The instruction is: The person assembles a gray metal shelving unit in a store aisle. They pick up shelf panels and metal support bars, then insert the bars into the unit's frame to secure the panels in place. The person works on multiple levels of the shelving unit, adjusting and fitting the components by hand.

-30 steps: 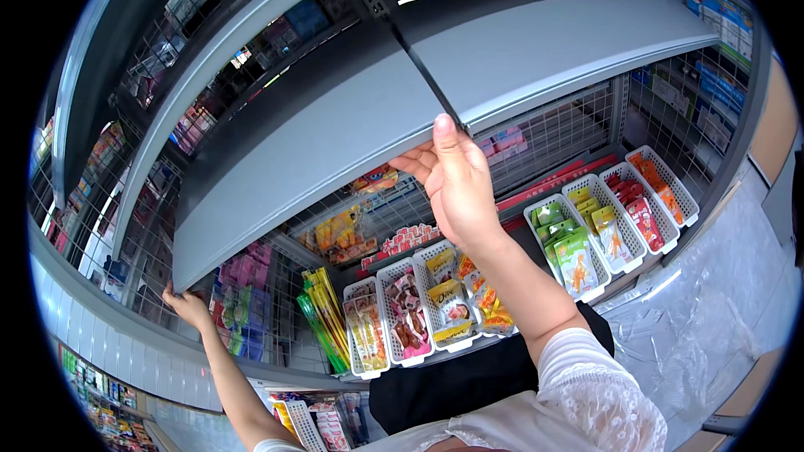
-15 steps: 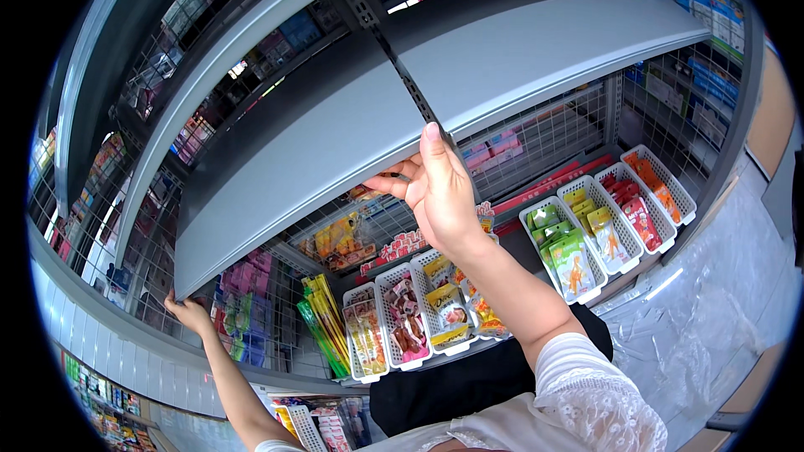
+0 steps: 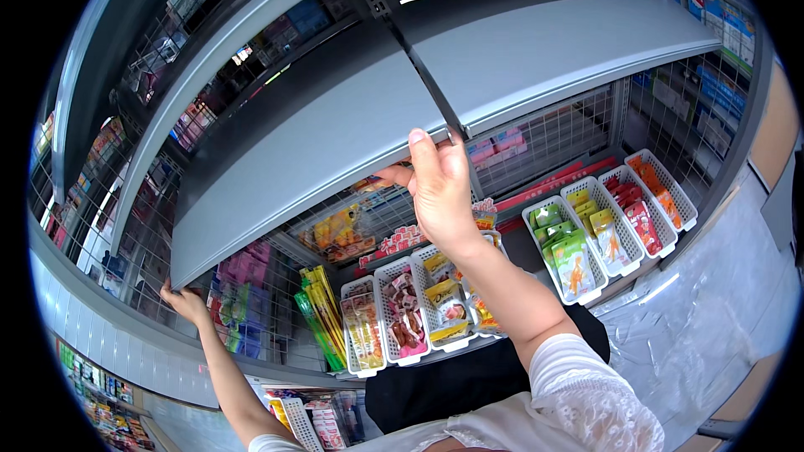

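Observation:
A long grey metal shelf board (image 3: 301, 134) stretches before me, and both my hands are at its front edge. My left hand (image 3: 184, 302) grips the board's front left corner, fingers curled around it. Near the other end my right hand (image 3: 442, 192) holds the front edge, thumb on top and fingers reaching underneath. Just beside the right hand, a dark bracket (image 3: 435, 96) fills the joint between this board and a second grey shelf board (image 3: 569, 46) on the right. The fingers' undersides are partly hidden by the board.
Below stand white plastic baskets (image 3: 363, 362) of packaged snacks, with more white baskets (image 3: 578, 295) to the right. Yellow and green packets (image 3: 321, 318) lean beside them. Another grey shelf (image 3: 226, 38) sits above on the left. Wire mesh (image 3: 544, 125) backs the rack.
The right thumb has shifted a little left along the board, away from the bracket. The left hand keeps its corner, slightly higher in view. The view itself has shifted a little.

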Tool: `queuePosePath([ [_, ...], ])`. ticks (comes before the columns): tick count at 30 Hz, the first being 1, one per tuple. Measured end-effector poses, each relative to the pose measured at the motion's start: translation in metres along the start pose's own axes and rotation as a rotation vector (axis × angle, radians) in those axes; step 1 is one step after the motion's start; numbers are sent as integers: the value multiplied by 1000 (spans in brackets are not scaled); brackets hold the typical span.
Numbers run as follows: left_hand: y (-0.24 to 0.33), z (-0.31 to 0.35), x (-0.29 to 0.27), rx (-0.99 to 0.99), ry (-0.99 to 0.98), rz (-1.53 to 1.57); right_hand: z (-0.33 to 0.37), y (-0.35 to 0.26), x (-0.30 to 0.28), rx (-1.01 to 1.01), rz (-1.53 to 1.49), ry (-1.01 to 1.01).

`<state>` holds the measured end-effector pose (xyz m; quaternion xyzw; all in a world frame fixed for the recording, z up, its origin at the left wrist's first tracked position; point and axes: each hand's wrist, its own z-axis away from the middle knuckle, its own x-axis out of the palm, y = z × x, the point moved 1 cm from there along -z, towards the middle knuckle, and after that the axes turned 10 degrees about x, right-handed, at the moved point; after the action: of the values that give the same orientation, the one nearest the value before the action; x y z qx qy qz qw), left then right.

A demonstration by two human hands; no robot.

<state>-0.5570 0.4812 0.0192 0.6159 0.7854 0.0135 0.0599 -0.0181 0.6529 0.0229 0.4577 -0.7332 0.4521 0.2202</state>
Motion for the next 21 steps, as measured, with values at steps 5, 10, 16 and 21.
queuePosePath([
  [5,-35,-5,-7,396,87,-279,2,3,8,-22,-56,6],
  [10,-21,2,5,73,30,-89,-3,5,2,-17,-48,14],
  [16,9,0,-3,-174,-21,47,0,1,9,38,-84,95],
  [21,3,-5,-6,-89,-9,28,0,-7,9,60,-35,93],
])
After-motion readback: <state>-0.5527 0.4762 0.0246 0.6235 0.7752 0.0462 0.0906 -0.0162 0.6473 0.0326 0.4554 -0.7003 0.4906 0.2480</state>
